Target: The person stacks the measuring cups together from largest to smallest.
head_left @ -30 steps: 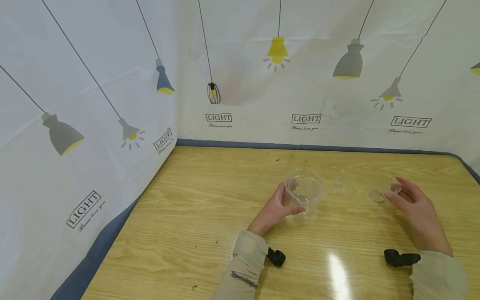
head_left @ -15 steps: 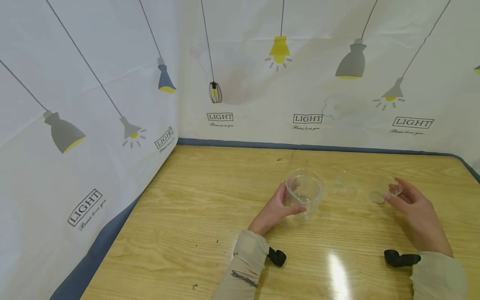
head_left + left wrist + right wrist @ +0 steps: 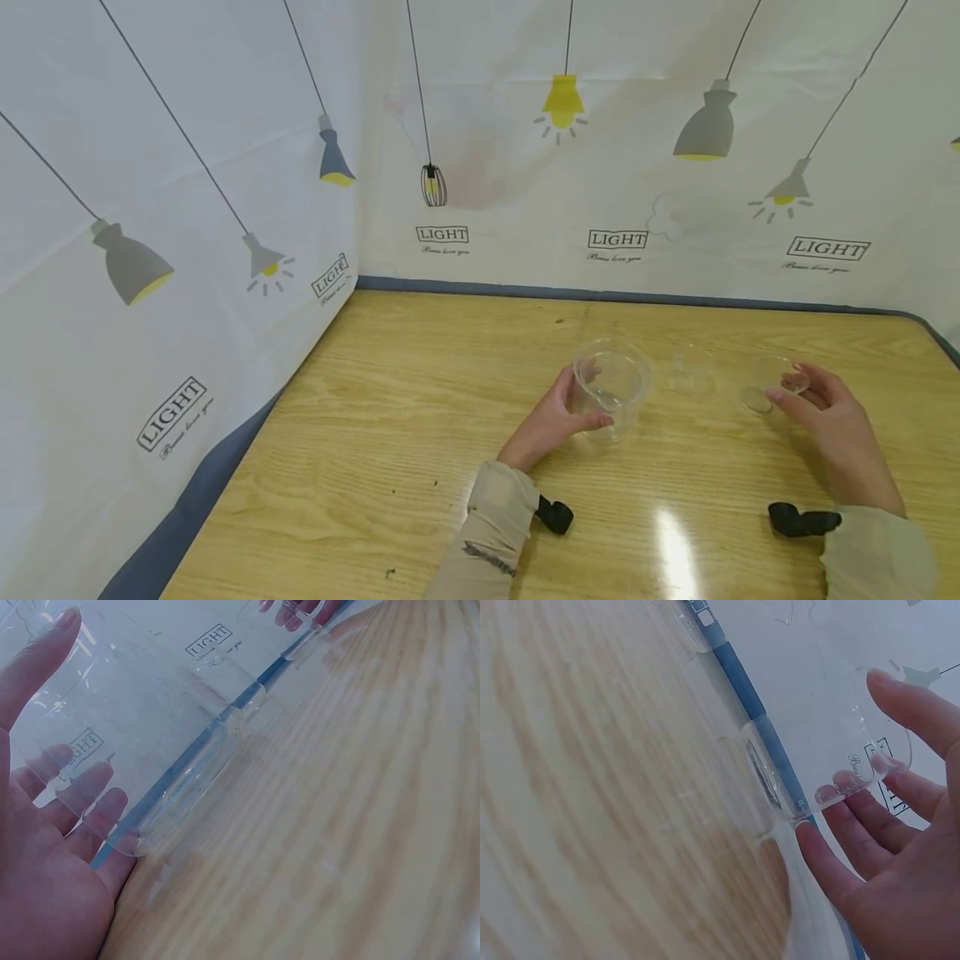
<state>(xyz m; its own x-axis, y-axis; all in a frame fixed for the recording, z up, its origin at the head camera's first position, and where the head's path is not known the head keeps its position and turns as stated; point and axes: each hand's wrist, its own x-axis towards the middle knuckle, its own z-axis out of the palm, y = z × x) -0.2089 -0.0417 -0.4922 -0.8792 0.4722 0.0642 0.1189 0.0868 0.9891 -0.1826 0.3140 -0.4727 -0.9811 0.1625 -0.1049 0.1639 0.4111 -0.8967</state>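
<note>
My left hand [image 3: 547, 422] holds a clear plastic cup [image 3: 613, 385] upright on the wooden table, thumb in front and fingers round the far side. In the left wrist view the thumb and fingers show on either side of the same cup [image 3: 150, 727]. Farther right, my right hand [image 3: 840, 421] grips a smaller clear beaker [image 3: 767, 385] by its right side. Its lip and small printed marks appear in the right wrist view, where the beaker [image 3: 825, 742] stands between thumb and fingers. Between both hands is another small clear vessel [image 3: 690, 368], faint against the wood and touched by neither.
A wooden table [image 3: 360, 433] carries everything. A white cloth [image 3: 510, 167] printed with lamps hangs along the table's back and left sides, with a blue border at its foot. Black wrist mounts [image 3: 555, 515] stick out at both sleeves.
The head view has shifted very slightly. Both hands keep their hold, and the vessels stay in their places on the table.
</note>
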